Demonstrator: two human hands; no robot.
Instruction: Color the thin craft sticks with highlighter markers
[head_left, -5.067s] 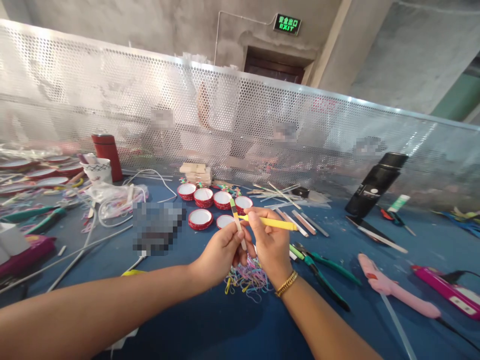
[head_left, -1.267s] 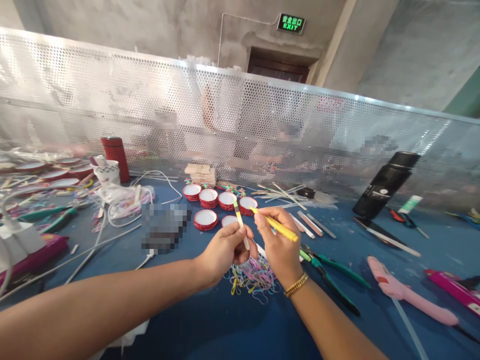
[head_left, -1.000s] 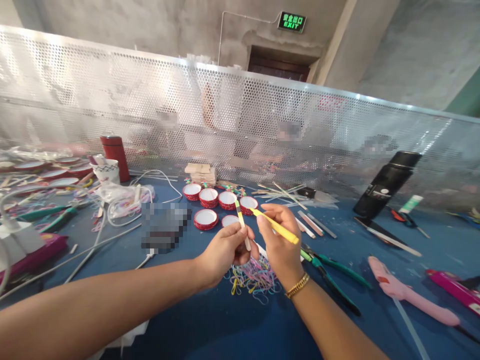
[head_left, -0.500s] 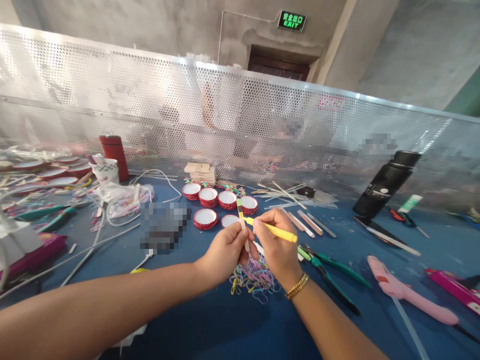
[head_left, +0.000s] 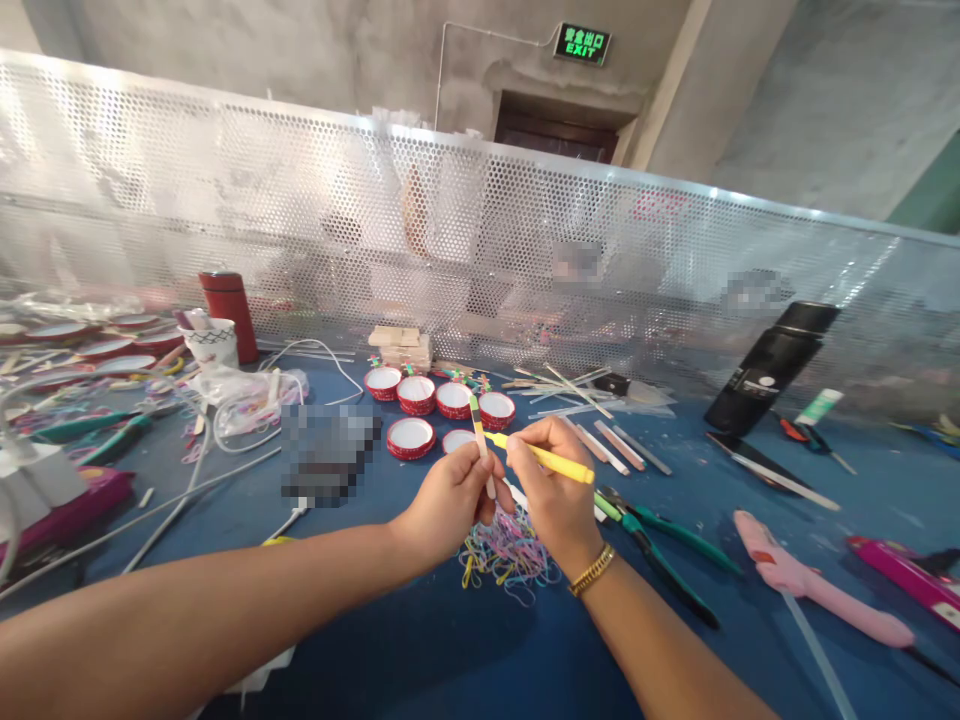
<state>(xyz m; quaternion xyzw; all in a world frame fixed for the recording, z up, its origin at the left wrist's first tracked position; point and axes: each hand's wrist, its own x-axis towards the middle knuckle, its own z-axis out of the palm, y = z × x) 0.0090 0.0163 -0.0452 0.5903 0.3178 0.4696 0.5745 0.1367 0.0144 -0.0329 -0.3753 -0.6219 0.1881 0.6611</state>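
A slim wooden craft stick [head_left: 481,450], coloured green and yellow toward its upper end, is pinched upright in my left hand [head_left: 454,490]. My right hand [head_left: 553,490] grips a yellow marker [head_left: 555,462] like a pen. The marker's tip points left and is at or very near the stick's edge; I cannot tell if it touches. Beneath both hands lies a tangle of pastel strings [head_left: 510,550]. Just beyond them stand several small red-rimmed round pieces with white faces, one of them a red-rimmed disc [head_left: 410,436]. Part of another is hidden behind my left hand.
To the right lie green-handled pliers [head_left: 660,550], a pink glue gun [head_left: 817,580] and a tilted black bottle [head_left: 772,370]. A blurred dark device [head_left: 330,455] with a white cable, a patterned cup [head_left: 211,345] and a red flask [head_left: 229,315] are left. A perforated metal screen [head_left: 300,200] runs behind.
The stick has tilted slightly left at its top, and its yellow band looks longer. Both hands keep nearly the same place and hold.
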